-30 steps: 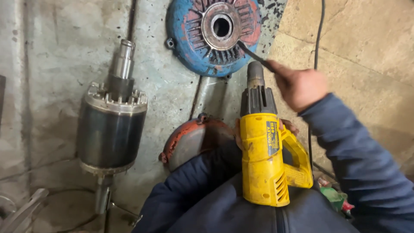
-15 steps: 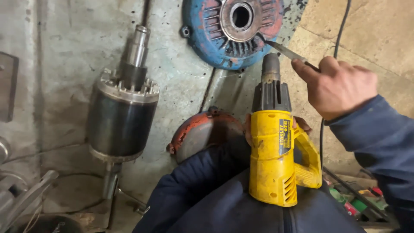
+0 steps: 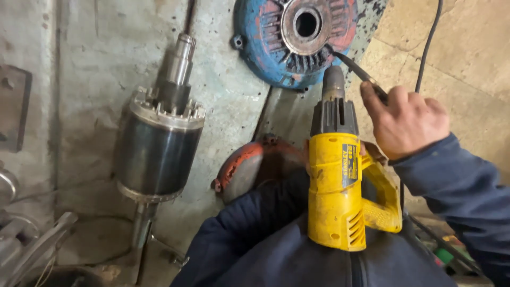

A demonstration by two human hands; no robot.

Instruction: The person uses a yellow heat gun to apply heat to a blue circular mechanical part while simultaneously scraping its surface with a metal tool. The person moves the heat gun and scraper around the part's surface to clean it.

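Grimy grey-green workbench bearing steel rotor, blue end cover, red cover.

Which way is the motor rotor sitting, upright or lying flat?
Lying flat: the motor rotor rests lengthwise on the workbench, shaft along the surface toward the far end.

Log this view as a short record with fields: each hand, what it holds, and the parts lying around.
right hand: right hand grips a thin dark metal tool, tip at the round blue metal motor end cover
left hand: mostly hidden behind the yellow plastic heat gun
nearby: grey steel motor rotor with shaft; red-rimmed round cover
surface: worn grey workbench
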